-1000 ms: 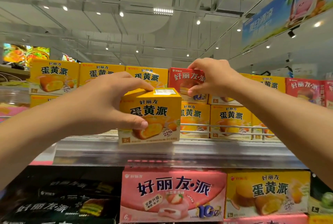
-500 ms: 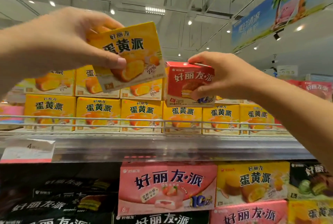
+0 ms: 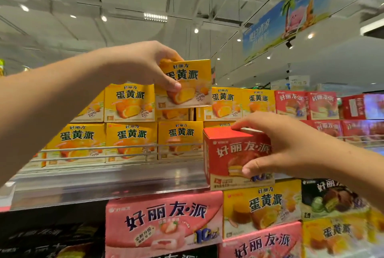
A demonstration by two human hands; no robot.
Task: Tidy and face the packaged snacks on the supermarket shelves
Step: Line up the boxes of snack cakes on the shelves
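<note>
Swapping misplaced stock: the left hand (image 3: 143,66) grips a yellow box (image 3: 187,83) at twelve o'clock over the gap in the yellow row, while the right hand (image 3: 291,145) holds a red box (image 3: 236,156) at four o'clock. Next, I'd judge, seat yellow squarely and carry red rightward.

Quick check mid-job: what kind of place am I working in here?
Most likely a supermarket snack aisle: stacked yellow cardboard pie boxes behind a metal wire shelf rail, and a blue hanging promotional banner overhead.

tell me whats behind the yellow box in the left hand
Behind the yellow box that the left hand holds is the upper row of yellow boxes on the shelf. One box there peeks out below it; its top is covered.
</note>
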